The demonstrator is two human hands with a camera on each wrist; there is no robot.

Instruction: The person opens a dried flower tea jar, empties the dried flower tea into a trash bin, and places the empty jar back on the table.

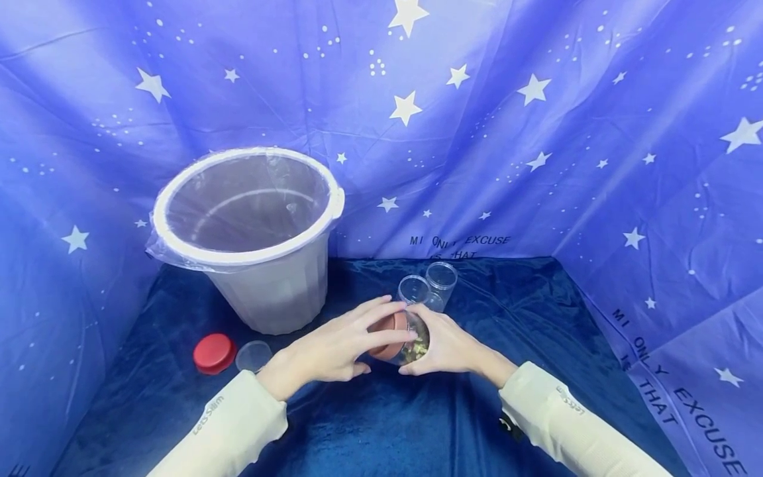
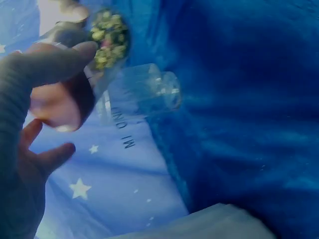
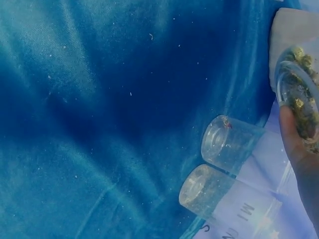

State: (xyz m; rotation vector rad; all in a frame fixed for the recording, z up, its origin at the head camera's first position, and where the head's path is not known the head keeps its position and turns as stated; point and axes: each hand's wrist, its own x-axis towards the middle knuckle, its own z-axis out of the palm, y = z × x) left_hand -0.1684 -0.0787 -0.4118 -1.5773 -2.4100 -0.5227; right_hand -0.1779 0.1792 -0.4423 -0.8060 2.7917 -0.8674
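A clear jar of dried yellow-green flower buds is tilted on its side between the two hands, close over the dark blue cloth. My left hand grips its brownish-orange lid, fingers reaching over the top. On the other side my right hand holds the jar's body, thumb below and fingers above. In the left wrist view the buds show through the clear wall, beside the lid. The right wrist view catches only part of the jar at its right edge.
Clear empty jars stand just behind the hands. At left, a red lid lies beside a clear round disc. A large white bucket lined with a plastic bag stands behind them. Star-printed blue curtain surrounds the cloth.
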